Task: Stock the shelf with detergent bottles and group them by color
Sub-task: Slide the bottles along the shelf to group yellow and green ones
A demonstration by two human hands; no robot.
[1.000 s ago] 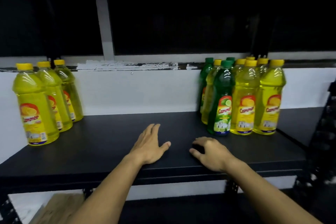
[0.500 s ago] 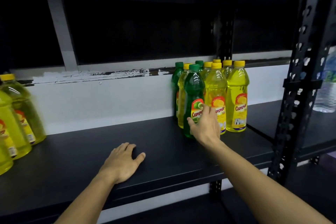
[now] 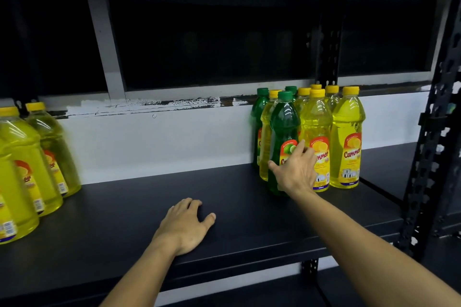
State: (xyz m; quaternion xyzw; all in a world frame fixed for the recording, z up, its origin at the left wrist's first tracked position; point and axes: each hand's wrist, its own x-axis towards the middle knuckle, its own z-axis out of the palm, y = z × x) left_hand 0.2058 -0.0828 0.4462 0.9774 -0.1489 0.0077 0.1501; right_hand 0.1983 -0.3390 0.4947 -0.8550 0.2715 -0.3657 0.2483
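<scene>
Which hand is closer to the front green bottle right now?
Right. The right hand is on the front green bottle, fingers around its label; the left hand rests flat on the shelf, well apart.

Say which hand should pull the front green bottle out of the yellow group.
Right. The right hand is already at the front green bottle, thumb and fingers around its label; the left hand lies flat on the shelf, well short of it.

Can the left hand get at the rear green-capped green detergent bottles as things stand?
Probably not directly. The left hand rests flat on the black shelf, apart from the cluster. The rear green bottles sit behind a yellow bottle and the front green bottle, which the right hand is touching.
</scene>
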